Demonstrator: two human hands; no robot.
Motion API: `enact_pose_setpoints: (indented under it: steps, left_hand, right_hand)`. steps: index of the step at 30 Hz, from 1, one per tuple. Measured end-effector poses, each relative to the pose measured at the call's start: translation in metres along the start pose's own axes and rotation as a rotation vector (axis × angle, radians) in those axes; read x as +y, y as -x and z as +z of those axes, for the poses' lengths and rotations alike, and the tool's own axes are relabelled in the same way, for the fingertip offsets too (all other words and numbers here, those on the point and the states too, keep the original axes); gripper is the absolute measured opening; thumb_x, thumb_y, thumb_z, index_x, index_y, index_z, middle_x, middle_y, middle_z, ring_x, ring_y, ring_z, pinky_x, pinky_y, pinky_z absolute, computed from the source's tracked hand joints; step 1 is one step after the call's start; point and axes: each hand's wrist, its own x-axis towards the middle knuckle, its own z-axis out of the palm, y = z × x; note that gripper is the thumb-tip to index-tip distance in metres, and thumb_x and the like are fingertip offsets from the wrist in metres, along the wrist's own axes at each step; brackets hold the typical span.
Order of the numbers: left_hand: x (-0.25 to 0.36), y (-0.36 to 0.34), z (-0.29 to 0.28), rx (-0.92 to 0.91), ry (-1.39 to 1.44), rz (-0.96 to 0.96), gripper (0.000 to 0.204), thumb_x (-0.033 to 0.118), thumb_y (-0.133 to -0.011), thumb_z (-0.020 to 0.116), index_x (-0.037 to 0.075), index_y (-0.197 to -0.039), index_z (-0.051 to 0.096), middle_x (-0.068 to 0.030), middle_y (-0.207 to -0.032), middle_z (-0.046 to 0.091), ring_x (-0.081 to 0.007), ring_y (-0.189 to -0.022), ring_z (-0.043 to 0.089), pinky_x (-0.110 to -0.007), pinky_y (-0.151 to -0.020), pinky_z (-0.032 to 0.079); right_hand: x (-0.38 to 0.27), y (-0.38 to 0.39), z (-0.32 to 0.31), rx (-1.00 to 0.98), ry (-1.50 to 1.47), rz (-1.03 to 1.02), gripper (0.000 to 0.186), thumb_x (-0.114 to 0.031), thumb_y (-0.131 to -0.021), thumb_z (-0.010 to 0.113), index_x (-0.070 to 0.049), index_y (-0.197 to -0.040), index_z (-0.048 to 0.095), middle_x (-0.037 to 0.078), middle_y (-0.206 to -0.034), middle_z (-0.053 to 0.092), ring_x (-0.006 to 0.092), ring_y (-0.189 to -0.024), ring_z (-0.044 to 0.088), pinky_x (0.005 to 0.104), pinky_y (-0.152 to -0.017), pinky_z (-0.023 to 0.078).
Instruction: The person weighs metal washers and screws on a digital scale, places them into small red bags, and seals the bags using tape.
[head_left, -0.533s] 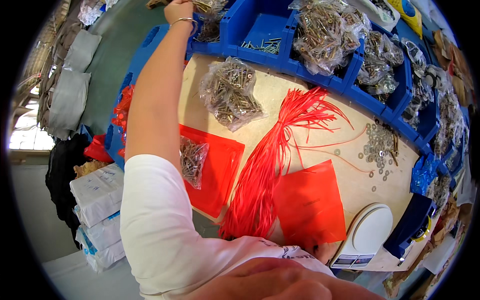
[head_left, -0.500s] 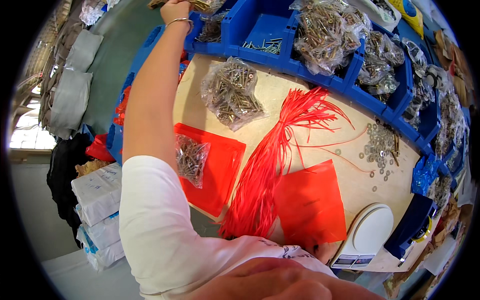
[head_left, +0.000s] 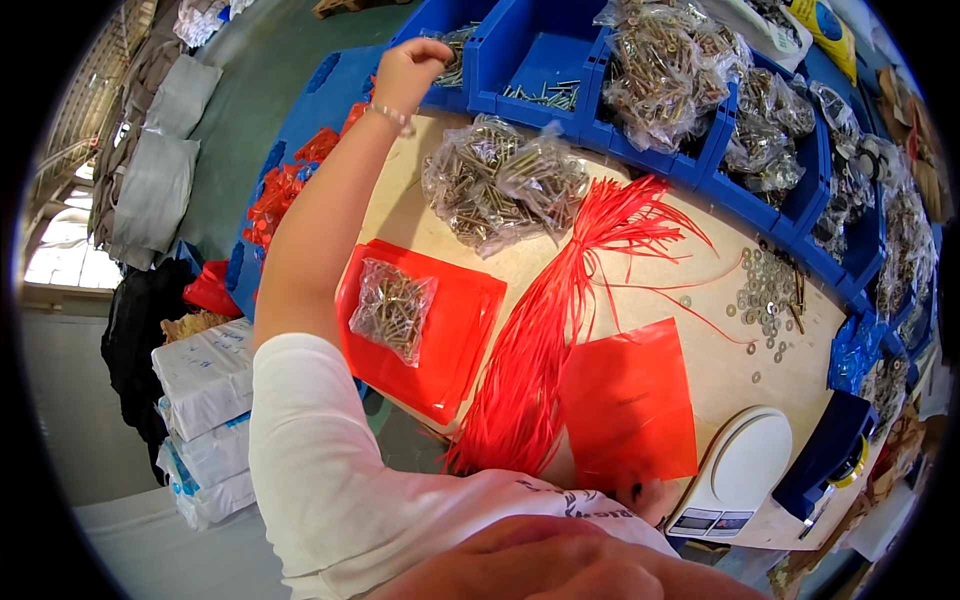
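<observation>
My left hand (head_left: 412, 72) is raised at the near edge of a blue bin with bagged screws (head_left: 457, 58). Its fingers are curled and drawn together; whatever they hold, if anything, does not show. Below it, two clear bags of screws (head_left: 480, 190) lie side by side on the table. Nearer, a small clear bag of screws (head_left: 392, 310) rests on a stack of red plastic bags (head_left: 440, 385). Beside my chest, a red plastic sheet or bag (head_left: 632, 400) covers most of my right hand (head_left: 652, 496), and its fingers are hidden.
A bundle of red plastic strips (head_left: 530, 370) crosses the wooden table. Loose washers (head_left: 765, 300) and a few screws lie to the right, beyond a white scale (head_left: 742, 460) and a blue tape dispenser (head_left: 822, 450). More blue bins (head_left: 545, 60) of screws line the far edge.
A bag of screws near my left hand at the top now lies on the table beside the other bag. My left hand has come lower and to the right. The view has shifted slightly.
</observation>
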Motion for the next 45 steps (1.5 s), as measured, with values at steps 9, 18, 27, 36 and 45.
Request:
enact_pose_setpoints:
  steps: [9,18,27,36,45]
  left_hand:
    - [-0.055,-0.063,0.015,0.145,-0.946,-0.276,0.03,0.038,-0.082,0.063,0.016,-0.101,0.072,-0.0108,-0.106,0.068,-0.0309,-0.1,0.064,-0.041,-0.086,0.051]
    - [-0.02,-0.061,-0.05,0.637,-0.484,0.194,0.027,0.032,-0.079,0.067,0.008,-0.09,0.072,-0.0063,-0.077,0.07,-0.0176,-0.07,0.065,-0.031,-0.067,0.05]
    - [0.116,0.093,0.003,0.099,0.069,0.241,0.011,0.011,-0.085,0.066,0.0,-0.088,0.066,0.0005,-0.075,0.062,-0.0056,-0.069,0.053,-0.021,-0.063,0.044]
    - [0.211,0.266,0.175,-0.497,0.516,0.308,0.005,0.004,-0.082,0.067,0.002,-0.086,0.064,-0.0042,-0.089,0.064,-0.0091,-0.079,0.058,-0.024,-0.073,0.048]
    - [0.235,0.365,0.283,-0.68,0.04,0.271,0.016,0.02,-0.079,0.064,0.005,-0.082,0.067,-0.0092,-0.08,0.064,-0.0217,-0.072,0.06,-0.031,-0.067,0.047]
  right_hand:
    - [0.012,0.018,0.009,0.061,-0.085,0.329,0.016,-0.015,-0.066,0.064,-0.007,-0.081,0.065,0.017,-0.075,0.062,0.0389,-0.061,0.058,0.0442,-0.051,0.045]
    - [0.003,0.008,-0.002,-0.08,0.036,-0.011,0.021,-0.013,-0.066,0.067,-0.007,-0.086,0.065,0.016,-0.081,0.062,0.0373,-0.062,0.058,0.043,-0.051,0.046]
    - [-0.005,0.0,0.001,-0.007,0.041,0.021,0.011,-0.018,-0.07,0.066,-0.009,-0.074,0.063,0.014,-0.069,0.06,0.0356,-0.059,0.058,0.0459,-0.052,0.047]
    - [-0.007,0.0,-0.003,0.152,-0.009,-0.137,0.01,-0.02,-0.075,0.063,-0.012,-0.069,0.063,0.009,-0.058,0.057,0.0283,-0.054,0.058,0.0419,-0.048,0.047]
    - [0.002,0.007,-0.001,-0.071,-0.048,-0.187,0.018,-0.022,-0.077,0.058,-0.01,-0.088,0.065,0.014,-0.067,0.063,0.0336,-0.069,0.063,0.0467,-0.064,0.05]
